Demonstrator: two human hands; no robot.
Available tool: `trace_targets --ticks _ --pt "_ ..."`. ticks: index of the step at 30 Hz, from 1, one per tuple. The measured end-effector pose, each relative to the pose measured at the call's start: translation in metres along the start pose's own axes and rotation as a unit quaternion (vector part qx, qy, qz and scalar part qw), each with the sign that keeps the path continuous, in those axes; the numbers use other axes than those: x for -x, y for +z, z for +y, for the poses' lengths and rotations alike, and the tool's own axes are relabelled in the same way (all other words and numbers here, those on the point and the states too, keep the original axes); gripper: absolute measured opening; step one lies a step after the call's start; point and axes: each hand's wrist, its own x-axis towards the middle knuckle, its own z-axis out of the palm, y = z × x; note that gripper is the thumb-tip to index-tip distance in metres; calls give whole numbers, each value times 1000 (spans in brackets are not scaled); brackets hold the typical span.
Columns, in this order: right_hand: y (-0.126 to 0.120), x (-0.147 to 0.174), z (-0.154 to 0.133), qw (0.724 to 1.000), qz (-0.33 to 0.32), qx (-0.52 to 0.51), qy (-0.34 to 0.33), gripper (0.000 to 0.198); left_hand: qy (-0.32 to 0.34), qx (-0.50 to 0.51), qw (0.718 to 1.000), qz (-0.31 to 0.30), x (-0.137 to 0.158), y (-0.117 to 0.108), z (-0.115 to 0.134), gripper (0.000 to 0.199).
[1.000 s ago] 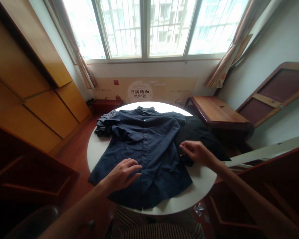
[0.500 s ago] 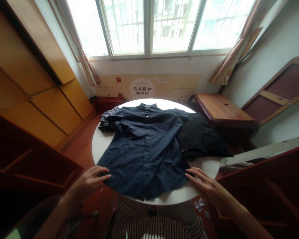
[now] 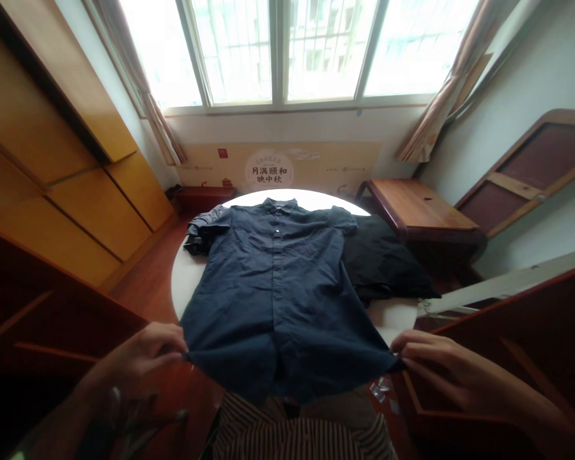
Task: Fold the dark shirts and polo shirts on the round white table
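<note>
A dark navy button-up shirt (image 3: 278, 281) lies face up on a round white table (image 3: 186, 278), collar toward the window. My left hand (image 3: 146, 354) pinches the shirt's lower left hem corner. At the lower right hem corner, my right hand (image 3: 429, 361) pinches the fabric. The hem is stretched wide between both hands and hangs past the table's near edge.
A black garment (image 3: 386, 262) lies on the table's right side, and another dark bundle (image 3: 199, 233) sits at the back left. A wooden side table (image 3: 419, 214) stands to the right, wooden cabinets (image 3: 76, 191) to the left. My striped trousers (image 3: 301, 437) show below.
Both hands left the shirt's front, moved to the two bottom corners, gripped the hem and pulled it toward me, stretching the shirt flat.
</note>
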Motion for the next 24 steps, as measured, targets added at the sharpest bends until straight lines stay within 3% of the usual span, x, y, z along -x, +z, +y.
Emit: trace_targets --ticks 2,5,8,10,13,16,19,24 --pt "-2 -13 20 994 -52 -84 38 17 -34 0 999 -42 -17 -9 3 19" --pt "-4 -57 61 983 15 -134 125 29 -33 -8 999 -7 -70 -24 -2 28" --pt "-8 -132 100 982 80 -109 134 40 -11 -32 996 78 -152 -38 -19 39" --pt "-7 -191 122 984 88 -91 125 41 -21 -69 989 131 -215 -46 -35 41" --pt "2 -277 147 987 76 -36 140 30 -97 -162 968 168 -305 -51 -58 33" --pt "20 -341 168 980 27 23 194 21 -155 -218 947 176 -371 -48 -79 28" --pt "42 -376 187 968 -19 54 243 22 -178 -224 940 184 -410 -44 -99 35" --pt "70 -387 219 952 -54 74 293 44 -228 -223 933 166 -430 -42 -128 48"
